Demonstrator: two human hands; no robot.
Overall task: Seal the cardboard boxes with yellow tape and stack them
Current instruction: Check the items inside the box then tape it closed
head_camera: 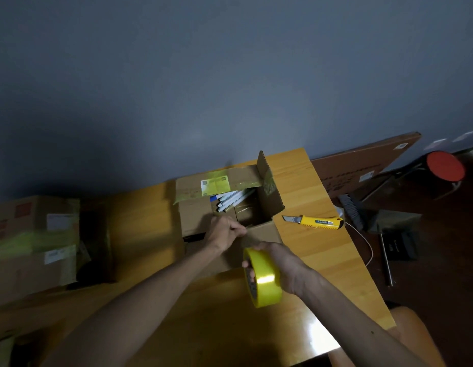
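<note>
An open cardboard box [195,218] stands in the middle of the wooden table [145,229], its far and right flaps raised, with white tubes [234,198] inside. My left hand [224,233] rests on the box's near left flap, fingers pinched at the flap's edge. My right hand [280,263] holds a roll of yellow tape [262,278] just in front of the box. A second cardboard box [36,242], with yellow tape across it, sits at the table's left end.
A yellow utility knife [316,221] with its blade out lies on the table right of the box. Beyond the table's right edge are a flat brown carton [362,165], a red stool [445,166], a brush and dustpan [373,215] and a cable.
</note>
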